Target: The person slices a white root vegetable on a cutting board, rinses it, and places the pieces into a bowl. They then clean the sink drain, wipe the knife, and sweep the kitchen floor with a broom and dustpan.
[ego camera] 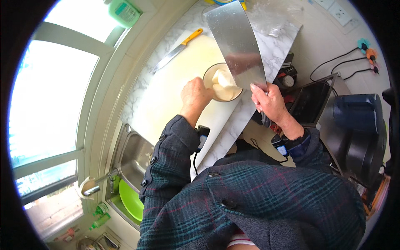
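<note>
My right hand (268,101) grips the handle of a broad-bladed cleaver (237,43), its steel blade raised over the right part of a bowl. The dark-rimmed bowl (208,72) holds several pale, peeled pieces of food (224,82), partly hidden by the blade. At the bowl's left rim is my left hand (197,93), fingers curled and thumb against the rim; whether it grips the bowl is hard to tell. Under the bowl lies a large pale cutting board (168,93). A knife with a yellow handle (192,36) rests at the board's far left edge.
The board lies on a marbled counter (272,53). Clear plastic wrap (272,18) sits at the far end. On the left are a steel sink (134,156), a faucet (100,182) and a green basin (129,200). A dark blue appliance (356,112) stands at right.
</note>
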A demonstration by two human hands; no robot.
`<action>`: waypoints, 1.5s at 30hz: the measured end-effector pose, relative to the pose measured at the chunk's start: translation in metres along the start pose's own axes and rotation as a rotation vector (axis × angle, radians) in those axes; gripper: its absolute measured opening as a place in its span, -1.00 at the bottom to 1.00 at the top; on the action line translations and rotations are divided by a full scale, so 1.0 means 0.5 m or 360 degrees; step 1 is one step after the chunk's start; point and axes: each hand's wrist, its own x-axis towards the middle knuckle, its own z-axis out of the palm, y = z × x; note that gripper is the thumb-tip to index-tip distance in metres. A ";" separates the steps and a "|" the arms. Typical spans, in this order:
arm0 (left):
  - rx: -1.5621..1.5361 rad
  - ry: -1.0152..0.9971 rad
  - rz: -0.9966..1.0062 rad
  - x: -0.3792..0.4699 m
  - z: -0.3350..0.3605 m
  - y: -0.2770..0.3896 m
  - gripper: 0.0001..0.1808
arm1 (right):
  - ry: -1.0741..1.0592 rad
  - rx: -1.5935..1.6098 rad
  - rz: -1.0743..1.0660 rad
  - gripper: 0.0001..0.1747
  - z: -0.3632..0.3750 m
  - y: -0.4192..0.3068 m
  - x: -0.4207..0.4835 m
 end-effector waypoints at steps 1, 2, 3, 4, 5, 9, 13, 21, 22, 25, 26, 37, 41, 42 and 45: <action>0.0007 -0.0026 -0.0001 0.002 0.000 -0.001 -0.69 | 0.0023 -0.0025 -0.0009 -0.73 -0.009 0.002 -0.004; 0.0017 -0.0028 0.0012 0.004 0.000 -0.001 -0.71 | 0.0072 0.0003 0.0027 -0.72 -0.019 0.006 -0.007; 0.0023 -0.0028 0.0013 0.006 0.001 -0.003 -0.71 | 0.0081 0.0010 0.0009 -0.72 -0.028 0.008 -0.009; 0.0031 -0.0012 0.0030 0.009 0.003 -0.004 -0.71 | 0.0102 0.0023 0.0005 -0.72 -0.039 0.010 -0.010; 0.0047 0.0009 0.0048 0.011 0.005 -0.007 -0.71 | 0.0130 0.0034 -0.0001 -0.71 -0.048 0.011 -0.010; -0.0035 -0.0049 0.0022 0.022 0.015 -0.020 -0.69 | 0.0151 0.0144 -0.0059 -0.70 -0.076 0.016 -0.001; -0.0328 -0.0139 -0.0005 0.021 0.015 -0.026 -0.73 | 0.0190 0.0132 -0.0033 -0.71 -0.090 0.016 0.016; -0.0768 -0.0254 -0.0269 0.039 0.004 -0.005 -0.74 | 0.0075 0.0244 0.0036 -0.73 -0.122 0.008 0.044; -0.0774 -0.0258 -0.0277 0.049 0.003 -0.002 -0.74 | 0.0099 0.0192 0.0059 -0.71 -0.126 0.007 0.047; -0.0941 -0.0191 -0.0347 0.086 0.013 0.008 -0.75 | 0.0063 0.0232 0.0055 -0.69 -0.132 0.008 0.054; -0.1021 -0.0164 -0.0364 0.096 0.020 0.010 -0.75 | 0.0052 0.0227 0.0053 -0.69 -0.133 0.009 0.056; -0.1584 -0.0443 0.0020 -0.098 0.000 -0.058 -0.67 | -0.0643 0.0386 -0.0016 -0.71 0.012 -0.022 0.117; -0.1996 -0.0757 0.0225 -0.192 -0.037 -0.091 -0.55 | -0.0842 0.0325 0.0087 -0.65 0.147 0.013 0.130; -0.2023 -0.0739 0.0207 -0.203 -0.035 -0.097 -0.53 | -0.0904 0.0308 0.0076 -0.64 0.178 0.026 0.131; -0.2218 -0.0507 0.0060 -0.256 -0.012 -0.107 -0.50 | -0.0984 0.0372 0.0283 -0.59 0.254 0.064 0.105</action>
